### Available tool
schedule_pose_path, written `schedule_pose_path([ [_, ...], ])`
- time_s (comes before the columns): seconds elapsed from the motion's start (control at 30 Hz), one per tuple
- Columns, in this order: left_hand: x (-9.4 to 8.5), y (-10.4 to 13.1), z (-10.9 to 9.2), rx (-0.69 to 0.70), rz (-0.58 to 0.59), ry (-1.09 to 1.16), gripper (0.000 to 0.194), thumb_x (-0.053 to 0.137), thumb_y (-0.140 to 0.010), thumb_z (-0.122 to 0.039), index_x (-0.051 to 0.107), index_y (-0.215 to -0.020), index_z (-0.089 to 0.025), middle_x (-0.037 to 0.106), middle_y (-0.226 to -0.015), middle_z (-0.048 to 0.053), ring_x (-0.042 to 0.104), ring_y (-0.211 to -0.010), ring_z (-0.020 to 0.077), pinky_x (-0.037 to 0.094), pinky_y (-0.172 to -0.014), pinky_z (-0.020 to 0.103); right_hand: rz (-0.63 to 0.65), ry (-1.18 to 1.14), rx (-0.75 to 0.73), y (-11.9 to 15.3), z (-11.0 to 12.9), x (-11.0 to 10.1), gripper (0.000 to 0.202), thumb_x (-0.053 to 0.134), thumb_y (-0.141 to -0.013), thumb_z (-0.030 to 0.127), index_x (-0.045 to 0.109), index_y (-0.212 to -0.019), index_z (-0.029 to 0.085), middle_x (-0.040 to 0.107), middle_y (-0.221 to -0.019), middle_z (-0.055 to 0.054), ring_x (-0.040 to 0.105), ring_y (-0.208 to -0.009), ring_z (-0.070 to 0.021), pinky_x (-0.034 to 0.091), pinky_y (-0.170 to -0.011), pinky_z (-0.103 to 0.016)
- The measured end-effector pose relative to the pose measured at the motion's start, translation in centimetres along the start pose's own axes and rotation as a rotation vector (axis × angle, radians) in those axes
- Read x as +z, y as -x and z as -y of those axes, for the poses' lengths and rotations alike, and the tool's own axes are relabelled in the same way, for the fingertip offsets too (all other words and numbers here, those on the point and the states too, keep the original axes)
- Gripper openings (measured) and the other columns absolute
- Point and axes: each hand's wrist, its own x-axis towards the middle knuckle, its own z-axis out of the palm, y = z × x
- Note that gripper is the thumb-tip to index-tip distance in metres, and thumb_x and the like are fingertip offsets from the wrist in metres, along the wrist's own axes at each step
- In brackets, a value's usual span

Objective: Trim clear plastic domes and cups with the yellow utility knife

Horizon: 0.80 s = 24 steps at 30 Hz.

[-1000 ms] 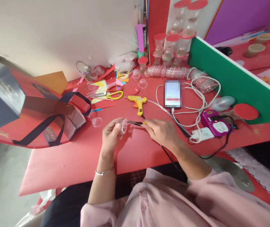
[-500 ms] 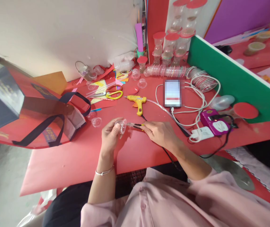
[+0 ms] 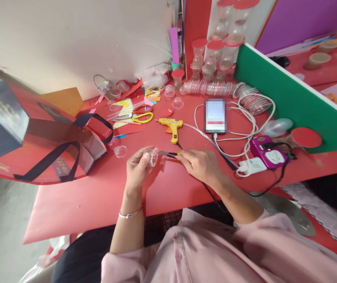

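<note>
My left hand [image 3: 138,167] is closed round a small clear plastic cup [image 3: 153,157], with the thumb on its side and the flared rim turned to the right. My right hand [image 3: 200,163] grips what looks like a utility knife [image 3: 171,155], with black and yellow on its handle and a thin metal blade. The blade points left, and its tip is at the cup's rim; whether it touches the plastic I cannot tell. Just beyond both hands, a yellow hot glue gun [image 3: 172,127] lies on its side on the red table [image 3: 103,212].
Yellow-handled scissors [image 3: 140,116] lie on paper scraps. At left stands a large red bag [image 3: 53,133]. Nested clear cups [image 3: 206,88] line the back. A phone [image 3: 215,114], a white cable, a purple power adapter [image 3: 267,152] and a green divider [image 3: 289,98] are at right.
The knife has turned slightly in my right hand, its blade showing flatter near the cup. My left hand has hardly moved.
</note>
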Motion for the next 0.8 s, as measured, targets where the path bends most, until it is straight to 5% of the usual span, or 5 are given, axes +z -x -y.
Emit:
schedule_pose_path([
  [0.23,0.0,0.1,0.1,-0.049,-0.031,0.025,0.042,0.084,-0.077,-0.048,0.078,-0.105,-0.017,0.078,-0.095,0.01,0.068,-0.067,0.0122,0.051,-0.054,0.02,0.001,-0.026,-0.022,0.2,-0.1,0.2,0.039,0.041,-0.107,0.048,0.073,-0.107,0.026,0.078,-0.091,-0.001,0.067,-0.074,-0.0141,0.025,-0.06,-0.032],
  [0.8,-0.3,-0.2,-0.2,0.014,0.153,0.003,0.037,0.08,-0.083,-0.038,0.076,-0.113,-0.018,0.075,-0.093,0.01,0.062,-0.065,0.0108,0.047,-0.053,0.021,-0.176,0.067,-0.068,0.2,-0.9,0.8,0.031,0.051,-0.104,0.043,0.074,-0.113,0.024,0.076,-0.086,-0.003,0.065,-0.075,-0.0157,0.036,-0.069,-0.03],
])
